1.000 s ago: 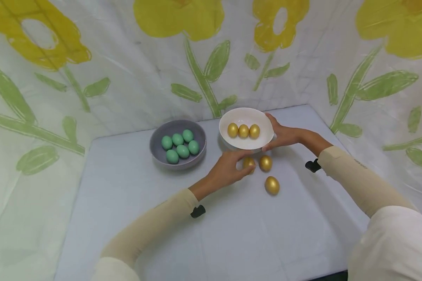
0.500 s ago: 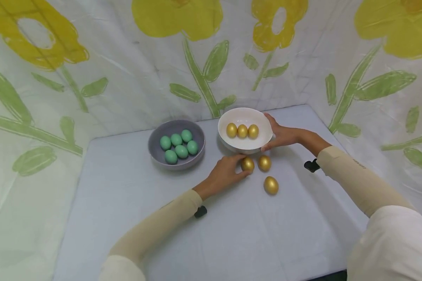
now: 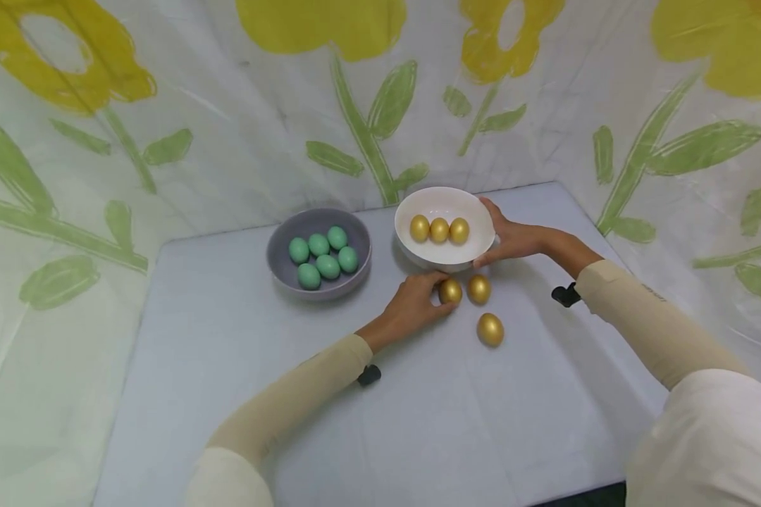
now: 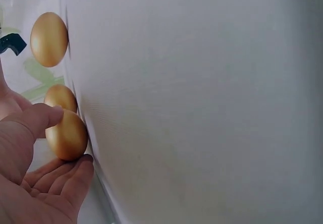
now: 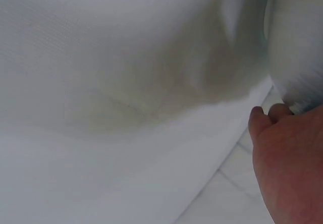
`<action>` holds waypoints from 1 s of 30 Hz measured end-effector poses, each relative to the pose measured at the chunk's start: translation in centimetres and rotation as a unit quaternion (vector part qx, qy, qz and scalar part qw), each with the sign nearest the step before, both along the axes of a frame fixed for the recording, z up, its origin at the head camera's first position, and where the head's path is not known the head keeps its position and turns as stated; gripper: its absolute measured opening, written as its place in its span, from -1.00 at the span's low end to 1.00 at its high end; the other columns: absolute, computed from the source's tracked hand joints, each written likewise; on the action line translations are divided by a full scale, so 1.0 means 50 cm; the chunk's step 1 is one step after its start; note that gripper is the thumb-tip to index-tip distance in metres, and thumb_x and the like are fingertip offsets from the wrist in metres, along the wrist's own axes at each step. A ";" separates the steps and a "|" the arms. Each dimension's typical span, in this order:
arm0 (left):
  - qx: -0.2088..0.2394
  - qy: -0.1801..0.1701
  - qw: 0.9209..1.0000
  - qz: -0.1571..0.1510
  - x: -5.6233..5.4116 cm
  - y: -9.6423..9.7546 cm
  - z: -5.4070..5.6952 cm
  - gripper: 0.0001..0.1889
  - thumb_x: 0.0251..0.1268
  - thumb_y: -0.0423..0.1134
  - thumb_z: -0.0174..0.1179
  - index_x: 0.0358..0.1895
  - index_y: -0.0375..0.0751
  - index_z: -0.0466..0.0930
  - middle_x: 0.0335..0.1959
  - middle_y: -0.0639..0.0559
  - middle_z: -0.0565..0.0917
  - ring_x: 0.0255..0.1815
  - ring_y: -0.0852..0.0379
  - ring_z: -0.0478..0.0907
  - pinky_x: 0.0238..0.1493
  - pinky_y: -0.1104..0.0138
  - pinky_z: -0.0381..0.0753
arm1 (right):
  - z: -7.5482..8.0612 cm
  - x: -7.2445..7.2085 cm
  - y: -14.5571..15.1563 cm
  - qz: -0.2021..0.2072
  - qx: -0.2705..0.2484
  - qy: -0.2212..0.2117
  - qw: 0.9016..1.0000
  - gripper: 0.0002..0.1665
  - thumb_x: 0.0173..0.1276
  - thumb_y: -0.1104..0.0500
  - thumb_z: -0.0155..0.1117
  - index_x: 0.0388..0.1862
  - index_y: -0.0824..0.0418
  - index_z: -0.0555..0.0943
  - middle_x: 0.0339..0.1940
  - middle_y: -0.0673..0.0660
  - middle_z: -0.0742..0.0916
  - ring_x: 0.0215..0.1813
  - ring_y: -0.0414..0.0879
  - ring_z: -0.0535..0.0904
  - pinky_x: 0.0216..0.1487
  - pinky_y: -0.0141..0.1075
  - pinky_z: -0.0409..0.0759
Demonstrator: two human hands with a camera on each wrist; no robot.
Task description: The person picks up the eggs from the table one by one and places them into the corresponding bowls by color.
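My left hand (image 3: pixel 412 308) pinches a gold egg (image 3: pixel 450 291) on the table, just in front of the white bowl (image 3: pixel 445 199). In the left wrist view the thumb lies on one side of this egg (image 4: pixel 69 138) and the fingers curve under the other. The right hand (image 3: pixel 514 238) grips the bowl by its right side, thumb towards the front and fingers at the back. Three gold eggs (image 3: pixel 440 229) sit in a row inside it. Two more lie loose: one egg (image 3: pixel 479 289) beside the pinched one, another egg (image 3: pixel 490 329) nearer the front.
A grey-purple bowl (image 3: pixel 322 291) stands to the left of the white one, with several green eggs (image 3: pixel 328 266) in it. Both stand near the back edge of the white-covered table (image 3: pixel 418 429). Behind hangs a flower-patterned sheet (image 3: pixel 228 127).
The left hand has come down from over the egg by the bowl's front rim and closed its thumb and fingers around it. The right hand keeps its grip on the white bowl.
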State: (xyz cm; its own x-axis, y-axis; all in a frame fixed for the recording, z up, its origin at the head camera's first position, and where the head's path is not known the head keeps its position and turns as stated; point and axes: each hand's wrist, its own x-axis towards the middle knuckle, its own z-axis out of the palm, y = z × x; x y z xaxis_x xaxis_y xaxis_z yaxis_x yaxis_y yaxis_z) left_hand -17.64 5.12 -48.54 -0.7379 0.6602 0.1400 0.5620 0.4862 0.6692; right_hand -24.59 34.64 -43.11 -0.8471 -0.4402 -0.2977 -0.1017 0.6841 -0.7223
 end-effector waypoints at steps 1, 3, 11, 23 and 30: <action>0.001 -0.003 1.000 -0.003 -0.001 0.000 0.001 -0.53 0.35 -0.08 0.50 0.23 -0.17 0.66 -0.05 0.09 0.72 -0.13 0.15 0.56 -0.08 0.37 0.53 | 0.001 0.001 0.000 -0.001 -0.003 -0.001 1.000 0.68 0.24 0.02 0.65 0.69 0.03 -0.62 0.73 0.31 -0.29 0.73 0.30 -0.23 0.61 0.36 -0.06; 0.003 -0.007 1.000 -0.009 -0.002 -0.001 0.003 -0.53 0.35 -0.09 0.50 0.25 -0.17 0.65 -0.06 0.08 0.71 -0.13 0.14 0.54 -0.08 0.37 0.52 | 0.002 0.002 0.001 -0.003 -0.003 0.000 1.000 0.68 0.25 0.03 0.65 0.69 0.04 -0.62 0.73 0.31 -0.30 0.73 0.30 -0.23 0.61 0.37 -0.06; 0.015 -0.025 0.997 -0.069 0.010 -0.003 0.039 -0.53 0.37 -0.12 0.47 0.28 -0.12 0.64 0.08 0.16 0.71 0.07 0.16 0.61 0.13 0.43 0.57 | -0.006 0.000 0.002 0.003 -0.004 0.005 1.000 0.67 0.27 -0.01 0.64 0.69 0.04 -0.61 0.74 0.30 -0.27 0.73 0.28 -0.23 0.62 0.34 -0.07; 0.105 -0.026 0.990 -0.091 -0.023 -0.012 0.173 -0.50 0.37 -0.19 0.47 0.31 -0.26 0.62 0.21 0.01 0.72 0.26 0.21 0.65 0.31 0.41 0.57 | -0.003 0.004 0.005 0.004 0.000 0.001 1.000 0.68 0.28 -0.06 0.64 0.69 0.05 -0.63 0.73 0.30 -0.32 0.73 0.31 -0.25 0.62 0.36 -0.08; 0.061 0.015 0.998 -0.018 -0.104 -0.032 0.217 -0.43 0.34 -0.14 0.50 0.34 -0.31 0.62 0.24 -0.08 0.72 0.24 0.09 0.68 0.25 0.40 0.61 | -0.007 0.002 0.003 0.007 -0.007 0.005 1.000 0.64 0.27 -0.02 0.63 0.70 -0.02 -0.59 0.73 0.25 -0.27 0.72 0.23 -0.19 0.62 0.33 -0.04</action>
State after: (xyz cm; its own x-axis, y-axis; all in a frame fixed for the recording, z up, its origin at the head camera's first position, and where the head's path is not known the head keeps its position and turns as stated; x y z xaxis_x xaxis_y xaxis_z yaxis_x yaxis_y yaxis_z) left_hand -22.86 3.51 -37.67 -0.7089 0.6625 0.2421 0.5975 0.3815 0.7053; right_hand -24.51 34.76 -43.45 -0.8433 -0.4568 -0.2833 -0.1184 0.6720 -0.7310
